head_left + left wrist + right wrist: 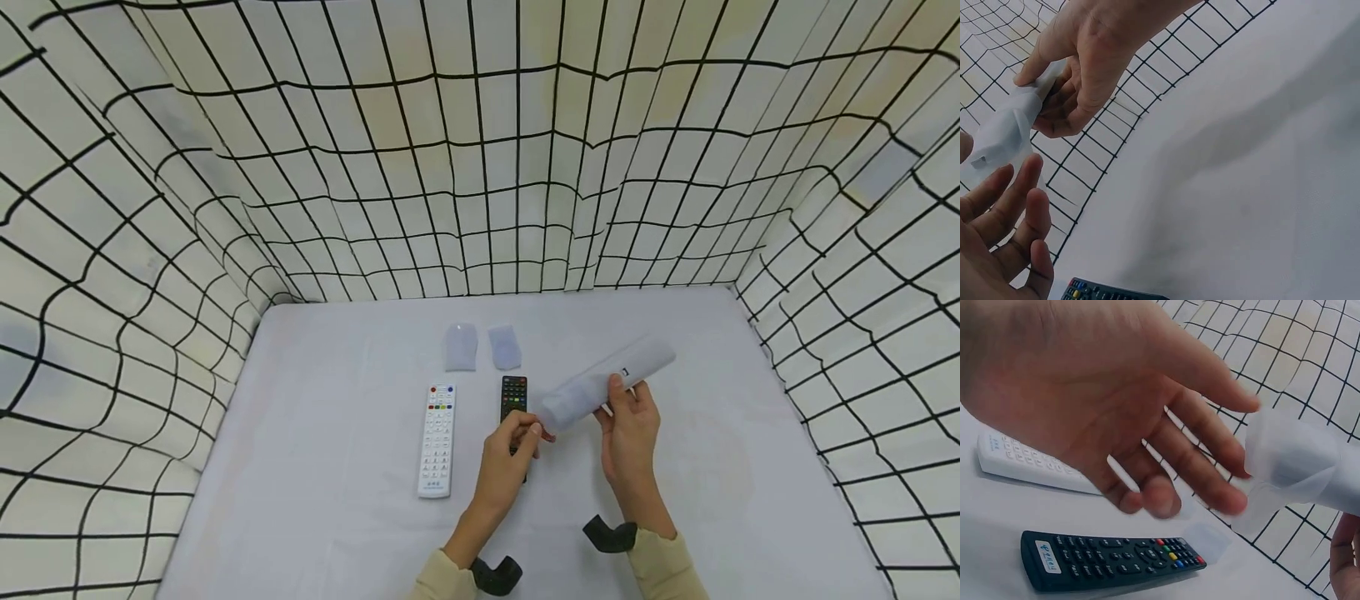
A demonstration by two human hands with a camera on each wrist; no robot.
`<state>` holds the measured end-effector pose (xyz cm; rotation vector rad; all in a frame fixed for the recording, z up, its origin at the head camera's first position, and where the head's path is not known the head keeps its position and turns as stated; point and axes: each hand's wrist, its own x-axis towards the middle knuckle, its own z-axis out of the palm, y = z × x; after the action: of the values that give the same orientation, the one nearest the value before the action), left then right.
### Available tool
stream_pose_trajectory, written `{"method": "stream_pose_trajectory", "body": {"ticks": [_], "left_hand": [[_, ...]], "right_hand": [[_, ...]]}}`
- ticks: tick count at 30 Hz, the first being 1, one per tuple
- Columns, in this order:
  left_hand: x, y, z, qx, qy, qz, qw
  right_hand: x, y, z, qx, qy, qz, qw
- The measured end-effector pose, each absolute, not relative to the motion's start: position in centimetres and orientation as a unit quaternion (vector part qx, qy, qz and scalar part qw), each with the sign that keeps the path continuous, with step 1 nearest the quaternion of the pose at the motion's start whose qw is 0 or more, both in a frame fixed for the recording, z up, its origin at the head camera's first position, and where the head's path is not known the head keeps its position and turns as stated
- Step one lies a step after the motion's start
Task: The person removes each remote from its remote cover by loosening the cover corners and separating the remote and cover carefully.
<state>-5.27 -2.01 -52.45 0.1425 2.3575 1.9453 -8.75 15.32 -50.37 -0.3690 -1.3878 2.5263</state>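
Observation:
A frosted plastic roll (592, 386), translucent and with a small dark mark, is held slantwise above the table. My right hand (632, 429) grips its middle, thumb on top. At the near left end, the thumb and fingertips of my left hand (507, 458) hold the rim, the other fingers loosely spread. The right wrist view shows my left hand (1147, 419) large, palm side, and a loose flap at the roll's end (1291, 456). In the left wrist view my right hand (1094, 65) curls round the roll (1007, 128). The roll's inside cannot be made out.
A black remote control (514, 392) lies partly under my left hand, with a white remote control (437, 442) to its left. Two small translucent plastic pieces (461, 347) lie behind them. Black-lined netting (487, 200) over pale walls surrounds the white table (322, 433).

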Motion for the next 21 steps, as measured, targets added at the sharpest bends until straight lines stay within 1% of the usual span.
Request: {"method": "stream_pose_trajectory", "body": {"ticks": [4, 10, 18, 21], "left_hand": [[-5.5, -1.8, -52.9, 0.054, 0.775, 0.627, 0.061], [-5.9, -2.0, -52.9, 0.058, 0.793, 0.603, 0.062], [-5.3, -2.4, -49.1, 0.081, 0.788, 0.609, 0.037], [-5.1, -2.5, -48.6, 0.078, 0.786, 0.612, 0.028]], "right_hand": [[-8.4, 15.0, -50.6, -0.128, -0.474, 0.862, 0.123], [-8.1, 14.6, -51.1, -0.135, -0.465, 0.867, 0.115], [-8.2, 14.5, -51.2, -0.139, -0.473, 0.862, 0.118], [-8.4, 14.5, -51.0, -0.14, -0.472, 0.863, 0.112]]}}
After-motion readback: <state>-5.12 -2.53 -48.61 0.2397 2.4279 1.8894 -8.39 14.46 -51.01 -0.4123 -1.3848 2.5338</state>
